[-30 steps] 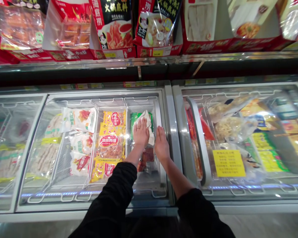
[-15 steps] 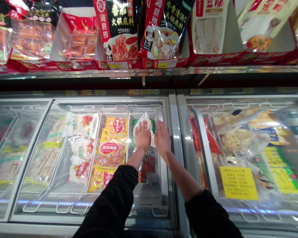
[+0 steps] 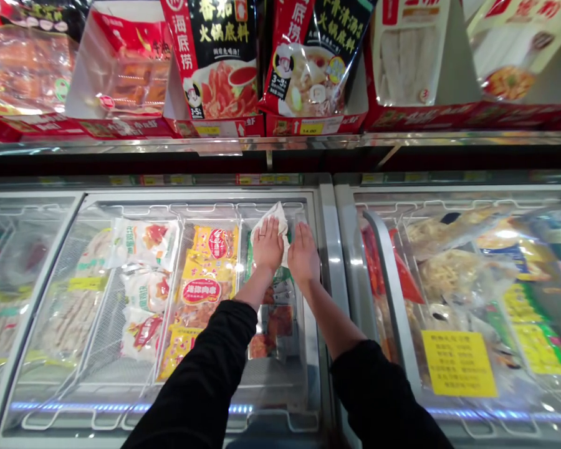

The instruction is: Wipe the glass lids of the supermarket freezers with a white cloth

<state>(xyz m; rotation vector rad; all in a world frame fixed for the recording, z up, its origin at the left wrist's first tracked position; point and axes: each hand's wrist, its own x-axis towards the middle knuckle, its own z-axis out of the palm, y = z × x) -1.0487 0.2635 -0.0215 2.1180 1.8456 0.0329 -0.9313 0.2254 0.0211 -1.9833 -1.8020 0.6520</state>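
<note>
My left hand (image 3: 268,245) lies flat on a white cloth (image 3: 279,214), pressing it against the glass lid (image 3: 121,374) of a chest freezer. Its fingers are stretched out, and a ring shows on one of them. Close to its right, my right hand (image 3: 303,252) is laid with straight fingers along the lid's handle strip (image 3: 311,349), near the cloth's edge. Whether it touches the cloth, I cannot tell. Beneath the glass, under my hands, are a green packet and dark reddish packets (image 3: 280,321).
Yellow bags (image 3: 203,284) and white bags (image 3: 144,243) lie in wire baskets under the glass. To the right stands another freezer section with a curved handle (image 3: 388,287) and a yellow notice (image 3: 459,363). A metal-edged shelf (image 3: 168,146) with boxed food packets (image 3: 222,62) overhangs the back.
The cloth and my left hand have slid slightly toward the back of the lid. My right hand stays beside it at the handle strip. The view has shifted a little.
</note>
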